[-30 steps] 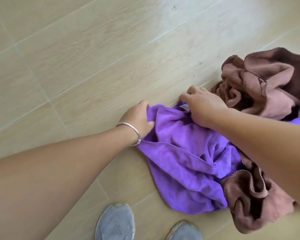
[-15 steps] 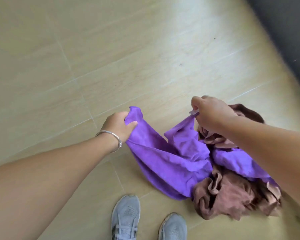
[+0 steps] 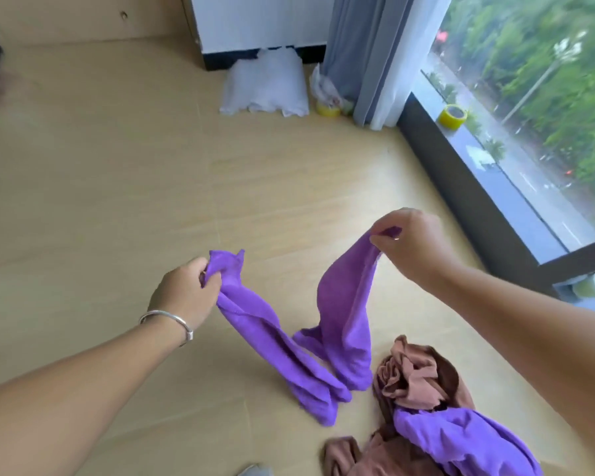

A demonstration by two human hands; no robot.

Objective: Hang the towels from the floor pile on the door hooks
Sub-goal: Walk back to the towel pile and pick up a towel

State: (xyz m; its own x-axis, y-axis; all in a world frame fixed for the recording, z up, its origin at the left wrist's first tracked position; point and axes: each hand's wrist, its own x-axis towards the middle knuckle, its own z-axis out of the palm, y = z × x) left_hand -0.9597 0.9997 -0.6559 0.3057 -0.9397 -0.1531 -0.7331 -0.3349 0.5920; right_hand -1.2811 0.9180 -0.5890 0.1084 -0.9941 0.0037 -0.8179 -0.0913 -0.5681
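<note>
A white bag (image 3: 264, 84) slumps by grey curtains (image 3: 364, 53); a yellow tape roll (image 3: 453, 115) sits on the window sill (image 3: 502, 187).

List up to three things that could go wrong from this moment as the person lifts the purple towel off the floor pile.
1. The right hand pinches only a small corner of the purple towel; that grip might slip.
2. The towel's lower folds hang down to the floor beside the pile, so they could drag or snag a brown towel.
3. No door hooks are in view, so the carry may be awkward.
</note>
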